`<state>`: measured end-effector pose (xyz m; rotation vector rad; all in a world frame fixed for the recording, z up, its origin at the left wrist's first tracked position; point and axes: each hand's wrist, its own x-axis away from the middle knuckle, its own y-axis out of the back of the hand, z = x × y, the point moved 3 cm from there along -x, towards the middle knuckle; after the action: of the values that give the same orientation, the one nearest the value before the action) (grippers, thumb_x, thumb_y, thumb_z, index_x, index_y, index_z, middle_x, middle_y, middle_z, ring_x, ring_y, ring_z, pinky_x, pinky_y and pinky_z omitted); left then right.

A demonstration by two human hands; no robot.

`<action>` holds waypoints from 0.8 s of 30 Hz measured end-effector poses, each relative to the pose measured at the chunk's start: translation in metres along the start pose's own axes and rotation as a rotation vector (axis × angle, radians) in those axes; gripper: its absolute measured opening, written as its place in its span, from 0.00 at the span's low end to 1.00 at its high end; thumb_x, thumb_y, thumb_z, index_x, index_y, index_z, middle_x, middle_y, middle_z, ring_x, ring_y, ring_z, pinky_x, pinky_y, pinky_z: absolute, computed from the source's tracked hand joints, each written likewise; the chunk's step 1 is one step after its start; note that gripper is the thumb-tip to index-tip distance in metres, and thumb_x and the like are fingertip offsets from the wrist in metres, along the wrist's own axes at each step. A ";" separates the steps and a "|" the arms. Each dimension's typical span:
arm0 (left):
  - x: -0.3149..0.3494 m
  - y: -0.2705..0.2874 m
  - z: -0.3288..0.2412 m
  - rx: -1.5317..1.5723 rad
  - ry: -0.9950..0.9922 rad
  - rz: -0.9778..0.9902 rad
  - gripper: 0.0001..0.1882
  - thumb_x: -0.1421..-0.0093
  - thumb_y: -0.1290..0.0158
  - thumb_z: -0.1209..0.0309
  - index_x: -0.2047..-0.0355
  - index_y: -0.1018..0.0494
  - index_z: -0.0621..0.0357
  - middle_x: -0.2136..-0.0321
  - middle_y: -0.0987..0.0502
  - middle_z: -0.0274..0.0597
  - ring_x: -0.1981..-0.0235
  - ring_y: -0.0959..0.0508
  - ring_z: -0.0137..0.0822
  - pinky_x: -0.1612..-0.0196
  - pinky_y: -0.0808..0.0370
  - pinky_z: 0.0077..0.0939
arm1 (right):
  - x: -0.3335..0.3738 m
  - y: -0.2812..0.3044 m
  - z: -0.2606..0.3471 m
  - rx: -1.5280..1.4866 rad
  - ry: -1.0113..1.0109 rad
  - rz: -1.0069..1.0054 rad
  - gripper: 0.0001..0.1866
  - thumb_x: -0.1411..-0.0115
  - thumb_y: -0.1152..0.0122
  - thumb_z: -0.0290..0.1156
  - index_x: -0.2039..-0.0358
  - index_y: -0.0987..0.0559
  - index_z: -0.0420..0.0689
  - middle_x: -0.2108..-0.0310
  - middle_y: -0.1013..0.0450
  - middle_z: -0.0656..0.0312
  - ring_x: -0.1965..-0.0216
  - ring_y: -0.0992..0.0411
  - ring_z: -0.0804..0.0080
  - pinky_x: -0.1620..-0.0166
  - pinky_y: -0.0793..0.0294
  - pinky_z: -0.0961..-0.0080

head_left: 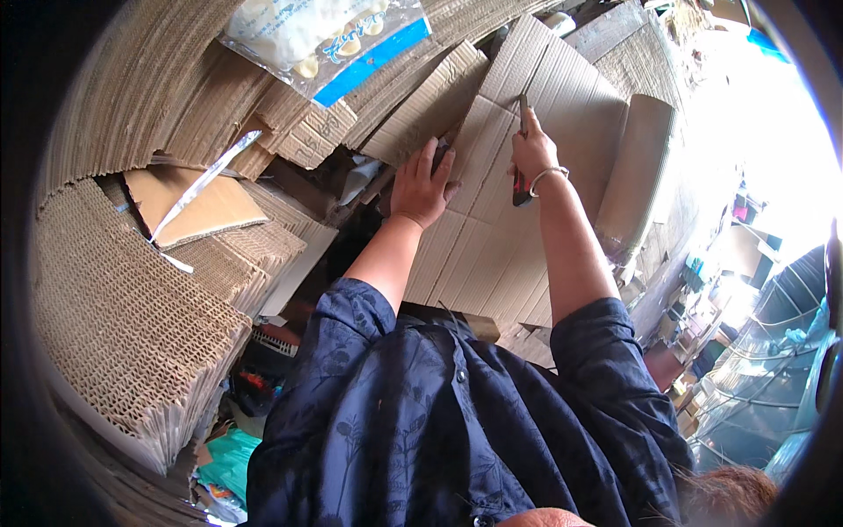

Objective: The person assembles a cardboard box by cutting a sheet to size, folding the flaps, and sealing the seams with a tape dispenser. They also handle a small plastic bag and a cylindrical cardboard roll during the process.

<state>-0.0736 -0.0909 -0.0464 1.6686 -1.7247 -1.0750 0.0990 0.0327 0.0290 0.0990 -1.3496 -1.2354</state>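
The right hand (534, 151) is closed around a cutter (522, 191) with a red and black handle. Its fingers are wrapped tight, and the thin front end pokes out past them, pointing to the top of the view. That end is over a big brown cardboard sheet (492, 233), which lies in front of the person, in the middle of the view. The sheet has long fold lines across it. A bracelet (551, 178) is around the right wrist

The left hand (421, 186) lies at the left edge of the sheet, with its fingers a bit apart. A small dark thing (441, 156) is by its fingers, but it is hard to see there, so I cannot tell if the hand has hold of it

To the right of the sheet is a bent piece of cardboard (645, 167). On the left is a tall stack of cardboard (132, 299), with a smooth tan piece (193, 206) and a white strip (211, 180) near it. Up high is a clear bag (351, 44) with a blue band. Down low on the left is something green (230, 461)
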 end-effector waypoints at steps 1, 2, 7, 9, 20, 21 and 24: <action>0.001 0.000 0.000 -0.006 0.001 0.001 0.31 0.48 0.42 0.53 0.46 0.34 0.48 0.42 0.39 0.52 0.48 0.32 0.53 0.51 0.32 0.46 | 0.002 -0.001 -0.001 0.009 0.002 0.006 0.32 0.41 0.53 0.28 0.35 0.43 0.56 0.73 0.27 0.53 0.83 0.26 0.66 0.80 0.23 0.68; 0.001 0.000 0.000 -0.010 -0.003 -0.007 0.31 0.48 0.42 0.53 0.45 0.34 0.48 0.42 0.39 0.52 0.48 0.32 0.53 0.51 0.32 0.46 | 0.004 -0.002 -0.002 0.010 0.005 0.013 0.32 0.41 0.53 0.28 0.35 0.43 0.56 0.73 0.27 0.53 0.84 0.26 0.66 0.80 0.24 0.68; 0.003 -0.006 0.002 0.000 0.002 -0.027 0.30 0.47 0.43 0.53 0.45 0.34 0.47 0.42 0.39 0.49 0.48 0.32 0.52 0.51 0.32 0.46 | 0.026 -0.013 -0.008 0.034 -0.002 0.028 0.32 0.41 0.52 0.28 0.34 0.43 0.55 0.72 0.26 0.52 0.84 0.25 0.64 0.80 0.24 0.67; 0.003 -0.007 0.002 -0.002 0.006 -0.037 0.30 0.47 0.43 0.54 0.45 0.34 0.47 0.42 0.39 0.48 0.47 0.32 0.51 0.51 0.32 0.46 | 0.029 -0.019 -0.016 0.039 0.040 0.020 0.33 0.41 0.52 0.28 0.34 0.44 0.54 0.71 0.26 0.51 0.83 0.25 0.64 0.79 0.23 0.67; 0.004 -0.015 0.006 -0.039 0.004 -0.039 0.30 0.47 0.44 0.54 0.44 0.34 0.43 0.42 0.38 0.47 0.48 0.31 0.50 0.53 0.31 0.45 | 0.064 -0.041 -0.032 0.093 -0.002 0.067 0.33 0.41 0.55 0.29 0.34 0.45 0.53 0.67 0.24 0.48 0.79 0.23 0.62 0.73 0.22 0.66; 0.004 -0.016 0.007 -0.046 -0.002 -0.048 0.30 0.47 0.44 0.54 0.44 0.34 0.43 0.42 0.38 0.47 0.48 0.31 0.50 0.54 0.30 0.45 | 0.070 -0.043 -0.033 0.097 -0.009 0.067 0.33 0.41 0.57 0.29 0.34 0.45 0.54 0.68 0.23 0.47 0.78 0.22 0.61 0.71 0.22 0.66; 0.005 -0.018 0.006 -0.037 0.000 -0.065 0.30 0.47 0.44 0.54 0.44 0.33 0.44 0.42 0.38 0.48 0.49 0.30 0.50 0.55 0.30 0.45 | 0.083 -0.047 -0.034 0.044 -0.018 0.089 0.32 0.40 0.54 0.30 0.34 0.45 0.52 0.66 0.24 0.49 0.83 0.24 0.63 0.77 0.22 0.67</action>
<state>-0.0689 -0.0935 -0.0653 1.7123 -1.6507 -1.1296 0.0748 -0.0650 0.0415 0.0577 -1.3823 -1.1346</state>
